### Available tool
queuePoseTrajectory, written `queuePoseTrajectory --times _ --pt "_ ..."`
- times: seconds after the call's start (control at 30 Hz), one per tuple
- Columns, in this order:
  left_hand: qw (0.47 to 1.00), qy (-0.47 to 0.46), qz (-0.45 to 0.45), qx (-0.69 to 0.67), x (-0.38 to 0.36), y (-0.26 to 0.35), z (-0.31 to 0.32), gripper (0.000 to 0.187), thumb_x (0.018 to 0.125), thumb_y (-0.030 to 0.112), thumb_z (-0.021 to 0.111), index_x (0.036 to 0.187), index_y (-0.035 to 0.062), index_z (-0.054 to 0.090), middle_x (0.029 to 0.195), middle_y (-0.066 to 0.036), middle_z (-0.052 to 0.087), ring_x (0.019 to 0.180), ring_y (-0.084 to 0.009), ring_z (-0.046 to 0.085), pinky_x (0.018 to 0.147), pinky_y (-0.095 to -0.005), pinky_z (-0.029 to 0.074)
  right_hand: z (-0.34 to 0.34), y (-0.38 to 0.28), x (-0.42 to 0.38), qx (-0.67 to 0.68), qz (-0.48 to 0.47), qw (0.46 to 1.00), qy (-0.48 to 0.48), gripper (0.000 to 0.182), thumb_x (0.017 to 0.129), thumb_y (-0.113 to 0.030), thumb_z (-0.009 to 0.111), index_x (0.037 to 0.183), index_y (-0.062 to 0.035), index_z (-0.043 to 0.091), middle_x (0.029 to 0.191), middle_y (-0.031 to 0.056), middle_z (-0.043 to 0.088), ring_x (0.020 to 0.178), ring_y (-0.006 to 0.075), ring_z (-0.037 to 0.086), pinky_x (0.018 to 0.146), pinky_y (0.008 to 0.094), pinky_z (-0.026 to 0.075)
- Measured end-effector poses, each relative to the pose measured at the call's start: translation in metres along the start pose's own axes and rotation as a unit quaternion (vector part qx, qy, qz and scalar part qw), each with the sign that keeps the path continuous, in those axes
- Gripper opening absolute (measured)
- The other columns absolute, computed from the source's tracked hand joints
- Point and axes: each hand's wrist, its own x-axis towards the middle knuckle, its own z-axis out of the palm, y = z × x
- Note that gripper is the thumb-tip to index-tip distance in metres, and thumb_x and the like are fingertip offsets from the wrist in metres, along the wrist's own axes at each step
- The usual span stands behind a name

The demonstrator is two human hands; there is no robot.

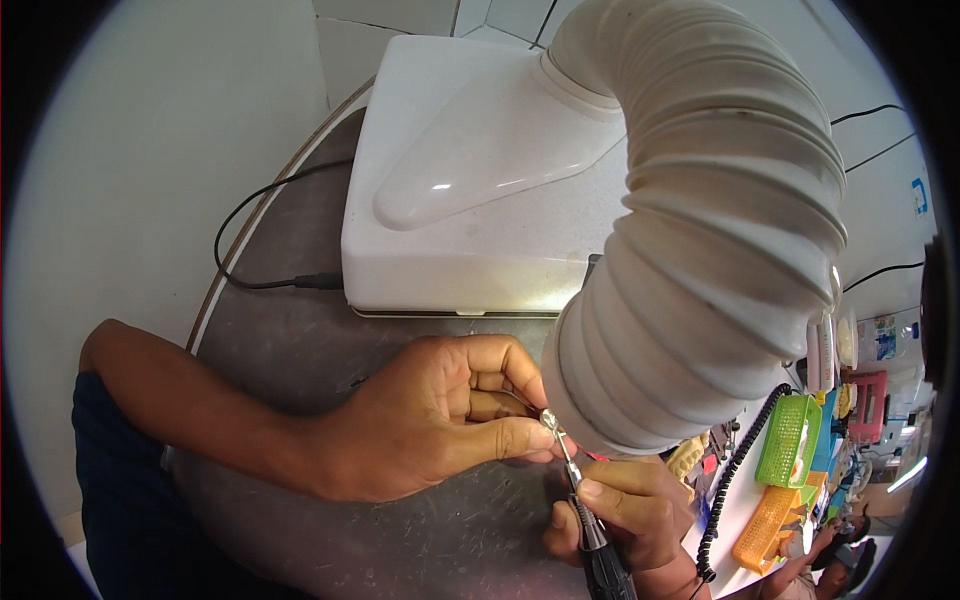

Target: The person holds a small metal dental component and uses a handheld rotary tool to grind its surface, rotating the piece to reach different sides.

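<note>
My left hand pinches a small shiny metal piece between thumb and fingers; the fingertips hide part of it. A rotary handpiece with a black body and silver nose lies in my right hand, gripped like a pen. Its thin tip meets the metal piece in this view. Both hands are close together just below the mouth of a ribbed suction hose, over the dark, scratched tabletop.
A white dust extractor box stands behind my hands, a black cable at its left. On the right are a coiled cord, a green basket, an orange basket and a tooth model. Another person sits at the far right.
</note>
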Motion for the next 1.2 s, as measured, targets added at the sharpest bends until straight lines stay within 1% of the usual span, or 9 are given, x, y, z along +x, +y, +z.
queuePoseTrajectory --times 0.13,0.43,0.57,0.67,0.73,0.83,0.97,1.07,1.2 --pt "1.0 -0.003 0.009 0.002 0.0008 -0.0013 -0.0005 0.013 0.088 0.002 0.059 0.094 -0.0016 0.048 0.093 -0.012 0.062 0.093 -0.0153 0.063 0.083 -0.0242 0.053 -0.0001 0.0031 -0.0029 0.031 -0.003 0.999 0.005 0.042 0.072 -0.012 0.074 0.106 -0.009 0.049 0.078 0.0077 0.06 0.063 0.0187 0.061 0.053 0.0263 0.05" --pt "1.0 -0.008 0.008 0.009 0.0003 0.0014 -0.0005 0.013 0.089 0.003 0.058 0.094 -0.0029 0.048 0.096 -0.016 0.063 0.098 -0.0187 0.063 0.085 -0.0242 0.054 -0.0002 -0.0007 -0.0021 0.016 0.008 1.0 -0.001 0.041 0.073 -0.011 0.074 0.106 -0.0091 0.05 0.08 0.0078 0.059 0.062 0.0183 0.06 0.054 0.027 0.05" --pt "1.0 -0.014 0.012 -0.002 0.0004 0.0002 -0.0009 0.013 0.089 0.003 0.058 0.094 -0.003 0.048 0.096 -0.016 0.063 0.098 -0.0186 0.063 0.085 -0.0242 0.054 0.0005 0.0008 -0.0015 0.014 -0.01 1.0 0.009 0.04 0.073 -0.01 0.074 0.106 -0.0091 0.05 0.08 0.0078 0.059 0.062 0.0185 0.06 0.054 0.0269 0.05" --pt "1.0 -0.01 0.009 0.0 0.0005 0.0002 -0.0012 0.013 0.089 0.003 0.058 0.094 -0.003 0.048 0.096 -0.016 0.062 0.098 -0.0188 0.063 0.085 -0.024 0.054 -0.0012 0.0001 -0.0023 0.038 0.015 0.999 -0.008 0.042 0.073 -0.01 0.075 0.107 -0.0092 0.05 0.081 0.0077 0.059 0.064 0.0189 0.06 0.055 0.0273 0.05" --pt "1.0 -0.016 0.011 -0.006 0.0005 0.0024 -0.0008 0.013 0.089 0.003 0.058 0.094 -0.0028 0.048 0.095 -0.016 0.062 0.097 -0.0183 0.063 0.084 -0.0236 0.054 -0.0002 0.001 -0.0003 0.012 -0.011 1.0 -0.001 0.044 0.073 -0.011 0.075 0.109 -0.0092 0.049 0.081 0.0088 0.06 0.063 0.0189 0.061 0.054 0.027 0.049" --pt "1.0 -0.01 0.007 -0.003 0.0003 0.0011 -0.0011 0.012 0.089 0.002 0.057 0.094 -0.0026 0.047 0.095 -0.016 0.062 0.097 -0.0178 0.063 0.083 -0.023 0.054 -0.0019 0.0001 -0.0024 0.026 0.008 1.0 -0.008 0.046 0.073 -0.011 0.075 0.11 -0.0093 0.048 0.082 0.0096 0.06 0.063 0.0194 0.061 0.054 0.0275 0.049" --pt "1.0 -0.008 0.003 -0.006 0.0001 0.0022 0.0004 0.012 0.089 0.002 0.058 0.093 -0.0022 0.048 0.094 -0.014 0.061 0.097 -0.0177 0.063 0.085 -0.0232 0.053 -0.0009 0.0013 -0.0003 0.013 -0.009 1.0 -0.006 0.045 0.074 -0.01 0.074 0.111 -0.0093 0.048 0.082 0.0106 0.06 0.062 0.0191 0.062 0.053 0.0271 0.049" --pt "0.999 0.009 0.007 0.044 -0.0004 0.0026 0.0006 0.013 0.088 0.002 0.059 0.093 -0.0014 0.047 0.094 -0.011 0.06 0.098 -0.0181 0.063 0.087 -0.0241 0.051 -0.0011 0.0033 -0.0025 0.028 -0.001 1.0 0.013 0.045 0.074 -0.01 0.073 0.111 -0.0091 0.048 0.079 0.0107 0.06 0.06 0.0187 0.061 0.05 0.0265 0.048" --pt "0.999 0.014 0.011 0.038 0.0002 0.0008 0.0 0.014 0.086 0.002 0.06 0.092 -0.0003 0.047 0.093 -0.009 0.058 0.099 -0.0169 0.062 0.089 -0.0246 0.05 -0.0022 0.0026 -0.0056 0.031 0.019 0.999 -0.024 0.046 0.074 -0.01 0.072 0.112 -0.0088 0.046 0.071 0.0104 0.061 0.052 0.0175 0.059 0.045 0.0255 0.046"
